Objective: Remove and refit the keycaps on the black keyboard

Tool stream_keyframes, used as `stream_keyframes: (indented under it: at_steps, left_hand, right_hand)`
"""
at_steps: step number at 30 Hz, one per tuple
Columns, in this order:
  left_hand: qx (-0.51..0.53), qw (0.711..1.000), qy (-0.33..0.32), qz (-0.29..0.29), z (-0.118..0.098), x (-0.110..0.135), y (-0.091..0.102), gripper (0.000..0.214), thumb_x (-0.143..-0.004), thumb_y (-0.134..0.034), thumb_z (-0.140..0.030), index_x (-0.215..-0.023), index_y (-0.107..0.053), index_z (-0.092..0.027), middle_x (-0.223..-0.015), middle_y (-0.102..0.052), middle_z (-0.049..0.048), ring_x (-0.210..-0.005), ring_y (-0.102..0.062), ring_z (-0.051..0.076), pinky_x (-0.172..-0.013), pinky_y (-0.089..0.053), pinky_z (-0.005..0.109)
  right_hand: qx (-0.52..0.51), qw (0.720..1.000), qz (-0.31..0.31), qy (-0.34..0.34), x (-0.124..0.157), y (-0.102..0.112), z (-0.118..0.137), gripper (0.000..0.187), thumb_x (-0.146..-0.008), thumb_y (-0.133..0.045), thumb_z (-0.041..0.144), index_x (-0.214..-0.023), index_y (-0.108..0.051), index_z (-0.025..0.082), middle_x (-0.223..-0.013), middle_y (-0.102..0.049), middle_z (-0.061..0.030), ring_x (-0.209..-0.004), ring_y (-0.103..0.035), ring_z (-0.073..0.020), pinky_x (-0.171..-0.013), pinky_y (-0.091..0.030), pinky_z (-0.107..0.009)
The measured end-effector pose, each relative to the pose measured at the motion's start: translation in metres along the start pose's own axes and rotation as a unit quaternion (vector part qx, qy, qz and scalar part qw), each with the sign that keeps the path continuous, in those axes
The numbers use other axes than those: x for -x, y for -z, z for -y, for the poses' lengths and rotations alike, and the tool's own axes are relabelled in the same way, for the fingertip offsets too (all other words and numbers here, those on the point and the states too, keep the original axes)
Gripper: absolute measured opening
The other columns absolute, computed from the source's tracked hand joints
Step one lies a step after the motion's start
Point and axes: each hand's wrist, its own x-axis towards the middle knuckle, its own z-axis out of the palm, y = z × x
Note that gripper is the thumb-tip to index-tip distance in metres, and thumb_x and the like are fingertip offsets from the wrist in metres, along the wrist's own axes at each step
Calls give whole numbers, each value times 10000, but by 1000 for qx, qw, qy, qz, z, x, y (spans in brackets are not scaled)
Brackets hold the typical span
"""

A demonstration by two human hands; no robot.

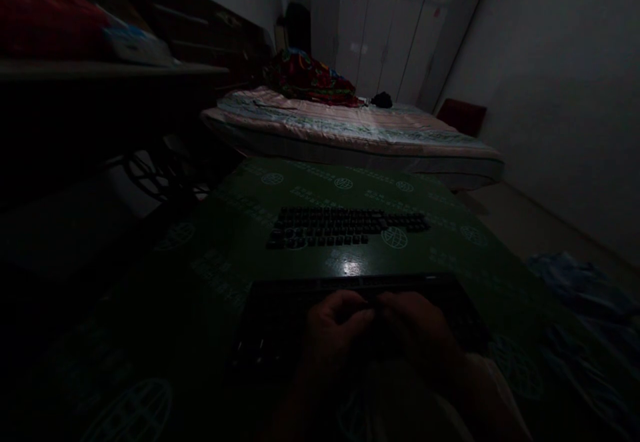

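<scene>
1. Directly beneath both hands, the keyboard (pixel 273 315) rests on the near part of the green worktop (pixel 200 315), its long axis running left to right across the wearer's view.
2. Position of hands: the left hand (pixel 334 329) is over the middle of the keyboard, and the right hand (pixel 420 329) is just to the right of it. The fingertips of the two hands come close together near the keyboard's far edge; whether they touch cannot be told.
3. State of the grip: on each hand the fingers are bent and drawn inward. Whether a small part is pinched between them cannot be told in this light.
4. Key relation: the loose keycaps (pixel 323 225) lie straight ahead of the hands, beyond the keyboard's far edge, with a strip of bare worktop between. Their rows run roughly parallel to the keyboard's long axis.
5. Nearer hand: the left hand is in line with the main block of keycaps; the right hand is nearer the smaller block (pixel 410 221) at the right end.
6. Appearance, keyboard: dark, long and rectangular, with small glints at the left end and a glossy far edge. Individual keys are mostly lost in shadow.
7. Appearance, keycaps: dark, small and blocky, set out in rows resembling a keyboard layout. Legends are unreadable.
8. Surroundings: a bed (pixel 350 125) stands beyond the worktop.
</scene>
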Motion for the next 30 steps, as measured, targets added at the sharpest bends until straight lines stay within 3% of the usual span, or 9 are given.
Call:
stream_keyframes:
  at_steps: [6, 11, 18, 21, 25, 30]
  left_hand:
    - [96, 994, 43, 28, 0, -2, 6, 180, -617, -722, -243, -751, -626, -168, -693, -654, -25, -662, -604, 118, -606, -474, 194]
    - [106, 993, 49, 26, 2, -4, 8, 199, -577, -736, -227, -713, -612, -153, -652, -627, -24, -624, -586, 114, -580, -460, 197]
    - [91, 994, 65, -1, -2, -2, 3, 276, -589, -724, -275, -794, -575, -164, -713, -664, 2, -667, -620, 153, -605, -475, 233]
    - [82, 994, 65, -24, -3, 0, -1, 328, -641, -694, -312, -902, -554, -172, -786, -688, 27, -739, -637, 169, -662, -478, 247]
    - [32, 997, 68, -10, 0, 0, -3, 288, -670, -660, -320, -890, -566, -160, -812, -695, 58, -763, -638, 187, -677, -466, 262]
    - [-18, 998, 64, 1, 3, 0, -3, 221, -679, -631, -322, -827, -595, -162, -777, -687, 47, -748, -631, 190, -660, -460, 261]
  right_hand:
    - [-90, 987, 133, -19, -10, 4, 5, 244, -893, -420, 276, -1037, -614, 240, -822, -687, -26, -659, -627, -132, -565, -422, -203]
    - [-80, 984, 157, -21, -17, 2, -1, 185, -853, -484, 234, -942, -645, 212, -703, -661, -4, -585, -596, -115, -519, -382, -191]
    - [-70, 981, 183, 3, -29, 8, -11, 176, -811, -520, 204, -915, -662, 202, -720, -662, -4, -600, -581, -105, -535, -387, -182]
    - [-40, 984, 173, -35, -50, 15, -29, 208, -824, -500, 235, -948, -663, 199, -740, -682, -11, -588, -587, -106, -542, -407, -186]
    - [47, 989, 113, -77, -84, 13, -75, 207, -804, -511, 237, -921, -680, 208, -760, -704, -21, -624, -617, -134, -582, -430, -215]
    - [147, 971, 157, -107, -111, -6, -122, 249, -831, -495, 262, -994, -673, 202, -861, -715, -46, -733, -641, -163, -637, -431, -232]
